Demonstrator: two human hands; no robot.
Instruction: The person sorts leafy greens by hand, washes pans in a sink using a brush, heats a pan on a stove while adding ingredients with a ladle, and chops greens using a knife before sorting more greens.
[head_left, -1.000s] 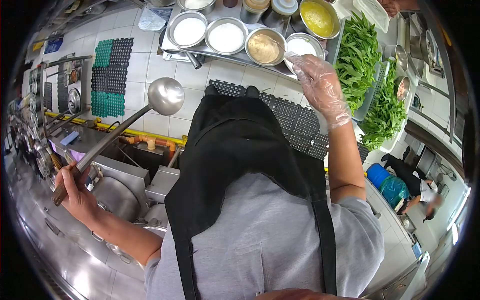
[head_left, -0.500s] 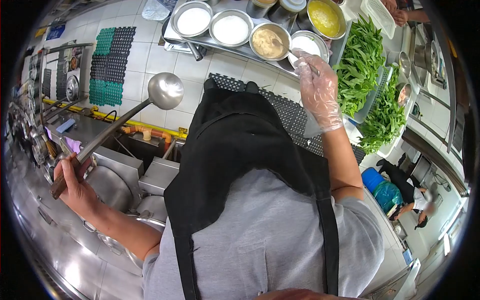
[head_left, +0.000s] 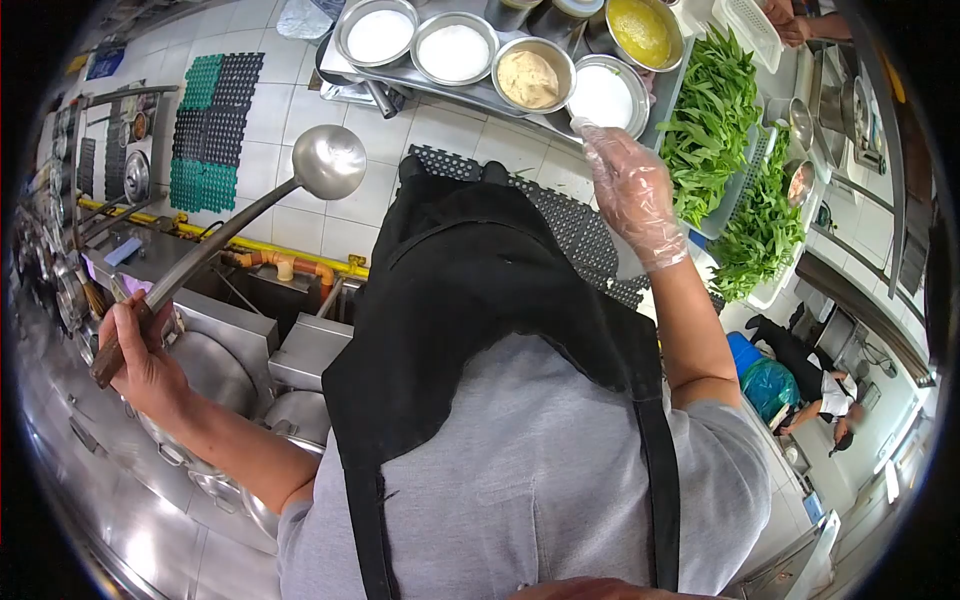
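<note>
On the left, my bare left hand (head_left: 148, 372) is wrapped round the wooden handle of a long metal ladle (head_left: 329, 162). The ladle's round bowl points up and away over the floor. My right hand (head_left: 632, 192) wears a clear plastic glove, its fingers drawn together at the near edge of a bowl of white powder (head_left: 603, 98). What those fingers hold, if anything, is hidden. Beside that bowl is a bowl of pale tan paste (head_left: 530, 79). Two more bowls of white grains (head_left: 453, 53) (head_left: 379, 37) stand to the left, and a pot of yellow liquid (head_left: 642, 32) is behind.
Leafy greens (head_left: 712, 125) fill trays at the right. Large metal pots (head_left: 205, 375) and a steel counter (head_left: 150, 500) lie at lower left. Black mats (head_left: 570, 225) cover part of the floor. A co-worker (head_left: 800, 370) bends at far right; another person's hands (head_left: 790, 25) show at top right.
My gloved right hand has drawn back from the paste bowl, and the spoon that reached into the paste is no longer visible. My left hand still holds the ladle, nearly unmoved.
</note>
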